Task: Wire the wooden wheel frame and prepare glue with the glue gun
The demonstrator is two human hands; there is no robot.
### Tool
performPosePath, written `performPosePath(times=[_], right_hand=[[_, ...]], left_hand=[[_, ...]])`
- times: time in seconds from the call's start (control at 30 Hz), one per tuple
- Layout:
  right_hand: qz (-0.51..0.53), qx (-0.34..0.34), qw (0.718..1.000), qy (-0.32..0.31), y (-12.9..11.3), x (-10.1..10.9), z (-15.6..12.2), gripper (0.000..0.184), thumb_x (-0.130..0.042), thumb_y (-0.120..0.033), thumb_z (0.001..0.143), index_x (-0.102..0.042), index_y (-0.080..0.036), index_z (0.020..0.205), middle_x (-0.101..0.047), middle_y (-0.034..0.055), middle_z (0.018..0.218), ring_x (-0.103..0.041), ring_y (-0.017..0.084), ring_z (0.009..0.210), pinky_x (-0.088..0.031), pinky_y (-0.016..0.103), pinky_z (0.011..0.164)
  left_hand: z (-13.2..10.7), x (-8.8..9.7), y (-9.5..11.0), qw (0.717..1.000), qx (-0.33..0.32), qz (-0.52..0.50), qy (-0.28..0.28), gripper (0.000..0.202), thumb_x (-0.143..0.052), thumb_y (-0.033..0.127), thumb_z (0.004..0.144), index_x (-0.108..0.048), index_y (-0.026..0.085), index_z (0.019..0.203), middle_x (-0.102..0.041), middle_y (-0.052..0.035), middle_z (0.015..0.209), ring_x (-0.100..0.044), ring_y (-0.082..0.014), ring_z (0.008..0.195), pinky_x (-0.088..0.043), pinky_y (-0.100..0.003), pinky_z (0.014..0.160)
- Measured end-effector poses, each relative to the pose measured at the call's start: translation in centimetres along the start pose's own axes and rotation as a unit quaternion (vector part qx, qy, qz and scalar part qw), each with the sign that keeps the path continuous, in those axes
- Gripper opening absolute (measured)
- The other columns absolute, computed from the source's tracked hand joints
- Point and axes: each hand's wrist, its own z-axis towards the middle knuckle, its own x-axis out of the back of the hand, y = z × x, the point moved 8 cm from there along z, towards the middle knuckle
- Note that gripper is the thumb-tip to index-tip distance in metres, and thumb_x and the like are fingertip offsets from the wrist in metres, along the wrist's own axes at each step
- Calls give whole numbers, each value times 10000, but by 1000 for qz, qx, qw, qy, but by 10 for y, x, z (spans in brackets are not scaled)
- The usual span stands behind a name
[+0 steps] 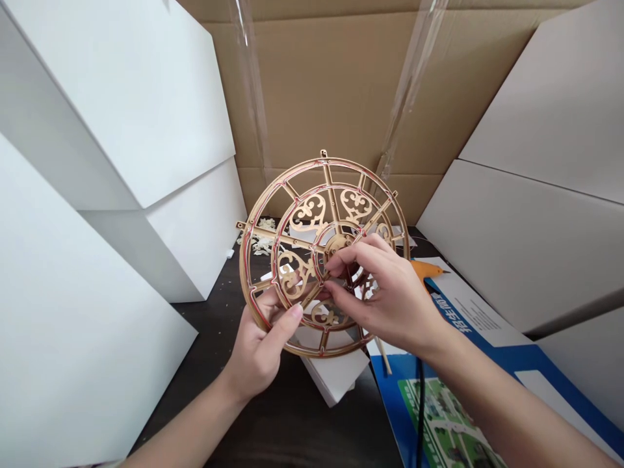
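Left hand grips the lower rim of the laser-cut wooden wheel, thumb lying across the rim, fingers behind it; right hand has fingertips together, clamped on the frame just below the hub; orange glue gun lies just beyond the right fingers

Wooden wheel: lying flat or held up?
Held up: the wooden wheel is off the table, its lower rim gripped by the left hand, the right hand pinching near its hub.

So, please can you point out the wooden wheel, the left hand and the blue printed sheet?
Wooden wheel (pixel 308 214): head view, on the scrollwork.
Left hand (pixel 260 344): head view, on the hand's middle.
Blue printed sheet (pixel 390 396): head view, on its blue border.
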Motion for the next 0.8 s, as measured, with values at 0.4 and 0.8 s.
performPosePath(times=[0.4,0.8], right_hand=[[-22,-26,999,-23,-12,11,4,124,-674,-80,814,-605,-179,785,-633,-7,747,-504,145,797,-452,234,681],[-178,56,980,-62,-38,21,2,105,-638,-155,934,-645,-185,834,-670,-2,762,-579,156,782,-415,274,619]], left_hand=[[-2,-7,15,995,-30,92,-18,385,-552,237,1032,-642,381,1378,-630,-4,1415,-537,-238,1368,-452,-344,1149],[-3,-18,27,993,-44,100,-48,415,-524,176,1031,-660,396,1356,-679,0,1343,-634,-215,1256,-526,-279,1057]])
